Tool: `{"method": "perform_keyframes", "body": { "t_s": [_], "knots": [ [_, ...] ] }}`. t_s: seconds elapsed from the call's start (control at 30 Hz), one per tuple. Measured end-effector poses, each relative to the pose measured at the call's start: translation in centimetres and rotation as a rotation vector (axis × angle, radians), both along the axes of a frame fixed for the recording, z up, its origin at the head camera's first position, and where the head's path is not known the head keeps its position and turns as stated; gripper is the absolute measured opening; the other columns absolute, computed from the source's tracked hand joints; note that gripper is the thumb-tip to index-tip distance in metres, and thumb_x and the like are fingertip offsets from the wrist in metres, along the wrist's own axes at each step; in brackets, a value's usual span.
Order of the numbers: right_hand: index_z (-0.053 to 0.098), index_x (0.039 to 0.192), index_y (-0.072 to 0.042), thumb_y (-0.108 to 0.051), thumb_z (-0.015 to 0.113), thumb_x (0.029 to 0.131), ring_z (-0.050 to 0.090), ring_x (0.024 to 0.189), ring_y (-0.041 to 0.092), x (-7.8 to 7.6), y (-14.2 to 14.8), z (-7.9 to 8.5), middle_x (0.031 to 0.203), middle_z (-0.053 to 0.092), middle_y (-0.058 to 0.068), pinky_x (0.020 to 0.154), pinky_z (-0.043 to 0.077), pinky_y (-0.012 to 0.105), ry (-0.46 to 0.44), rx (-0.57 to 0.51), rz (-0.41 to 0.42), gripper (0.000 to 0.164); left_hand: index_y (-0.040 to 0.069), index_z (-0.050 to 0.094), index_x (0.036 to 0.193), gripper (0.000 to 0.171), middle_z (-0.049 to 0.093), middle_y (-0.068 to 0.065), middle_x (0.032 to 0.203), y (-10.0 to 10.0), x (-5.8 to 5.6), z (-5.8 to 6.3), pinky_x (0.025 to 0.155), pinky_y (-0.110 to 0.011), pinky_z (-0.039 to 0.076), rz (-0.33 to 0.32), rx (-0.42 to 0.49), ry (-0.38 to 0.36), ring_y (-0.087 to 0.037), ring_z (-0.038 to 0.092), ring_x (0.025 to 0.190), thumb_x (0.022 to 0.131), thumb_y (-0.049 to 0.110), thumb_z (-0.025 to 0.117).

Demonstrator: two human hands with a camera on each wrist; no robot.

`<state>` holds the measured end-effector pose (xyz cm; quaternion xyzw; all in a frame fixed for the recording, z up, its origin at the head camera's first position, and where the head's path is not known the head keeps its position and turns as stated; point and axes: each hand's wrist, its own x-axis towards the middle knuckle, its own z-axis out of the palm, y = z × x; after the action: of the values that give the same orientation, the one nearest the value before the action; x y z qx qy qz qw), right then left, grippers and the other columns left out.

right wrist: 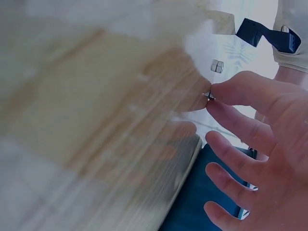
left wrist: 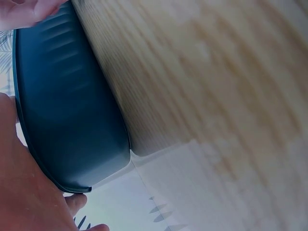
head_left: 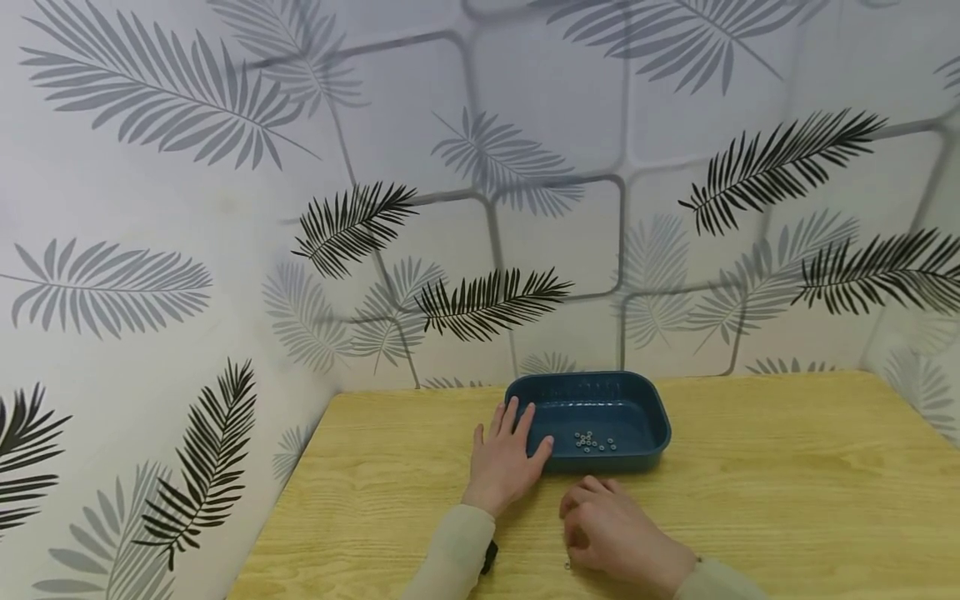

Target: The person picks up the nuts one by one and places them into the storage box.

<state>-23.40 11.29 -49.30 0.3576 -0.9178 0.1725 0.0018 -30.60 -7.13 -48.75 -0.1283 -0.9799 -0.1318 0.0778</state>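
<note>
My left hand (head_left: 506,467) rests on the left rim of a dark blue plastic tray (head_left: 652,458), its fingers spread and fairly straight. Inside the tray, towards its front, lie several small metal nuts (head_left: 587,442). Just in front of the tray, low over the table, is my right hand (head_left: 615,529). Its thumb and index finger pinch a small metal nut (right wrist: 209,96), while the other fingers are spread apart. A second nut (right wrist: 217,66) sits on the table close to the thumb. From the left wrist, the tray's outer wall (left wrist: 67,106) shows beside the palm.
A light wood-grain table (head_left: 787,483) carries everything. Behind it and along the left stands a wall (head_left: 450,242) with a leaf pattern. A black band (head_left: 489,557) is worn on the left wrist.
</note>
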Motion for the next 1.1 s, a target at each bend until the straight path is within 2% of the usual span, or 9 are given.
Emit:
{"method": "perform_keyframes", "body": {
  "t_s": [0.23, 0.53, 0.77, 0.97, 1.1],
  "knots": [
    [0.066, 0.067, -0.033, -0.027, 0.079, 0.076, 0.047, 0.094, 0.013, -0.1, -0.2, 0.0, 0.095, 0.057, -0.015, 0.089, 0.042, 0.056, -0.012, 0.011, 0.002, 0.016, 0.023, 0.030, 0.157, 0.067, 0.019, -0.005, 0.163, 0.0, 0.2, 0.1, 0.113, -0.061, 0.019, -0.002, 0.007, 0.002, -0.027, 0.016, 0.149, 0.101, 0.059, 0.037],
    [0.068, 0.070, -0.031, -0.026, 0.079, 0.076, 0.047, 0.094, 0.013, -0.2, -0.6, 0.0, 0.095, 0.057, -0.015, 0.089, 0.042, 0.053, 0.021, 0.025, 0.000, 0.013, 0.025, 0.029, 0.157, 0.067, 0.018, -0.004, 0.163, 0.0, 0.0, 0.0, 0.113, -0.060, 0.018, -0.002, 0.010, -0.005, -0.025, 0.013, 0.149, 0.101, 0.059, 0.036],
    [0.064, 0.066, -0.030, -0.025, 0.078, 0.075, 0.046, 0.092, 0.013, -0.2, -0.8, 0.2, 0.093, 0.057, -0.014, 0.090, 0.042, 0.054, 0.016, 0.030, -0.006, 0.018, 0.024, 0.029, 0.157, 0.067, 0.020, -0.005, 0.163, 0.0, 0.1, 0.0, 0.113, -0.061, 0.018, -0.003, 0.010, 0.000, -0.026, 0.015, 0.149, 0.101, 0.059, 0.037],
    [0.064, 0.064, -0.030, -0.023, 0.079, 0.073, 0.047, 0.091, 0.012, 0.0, -0.5, 0.6, 0.093, 0.058, -0.015, 0.088, 0.042, 0.055, -0.018, -0.017, 0.006, 0.019, 0.023, 0.030, 0.157, 0.066, 0.020, -0.005, 0.163, 0.1, 0.1, 0.0, 0.112, -0.061, 0.019, -0.007, 0.013, 0.005, -0.026, 0.015, 0.149, 0.101, 0.058, 0.037],
    [0.064, 0.067, -0.031, -0.024, 0.079, 0.073, 0.047, 0.093, 0.012, 0.1, -0.3, 1.0, 0.093, 0.058, -0.015, 0.086, 0.042, 0.051, -0.019, -0.039, 0.002, 0.018, 0.024, 0.030, 0.157, 0.066, 0.019, -0.004, 0.163, 0.0, 0.1, 0.1, 0.113, -0.060, 0.019, -0.002, 0.007, 0.010, -0.026, 0.014, 0.149, 0.101, 0.058, 0.037]
  ]
}}
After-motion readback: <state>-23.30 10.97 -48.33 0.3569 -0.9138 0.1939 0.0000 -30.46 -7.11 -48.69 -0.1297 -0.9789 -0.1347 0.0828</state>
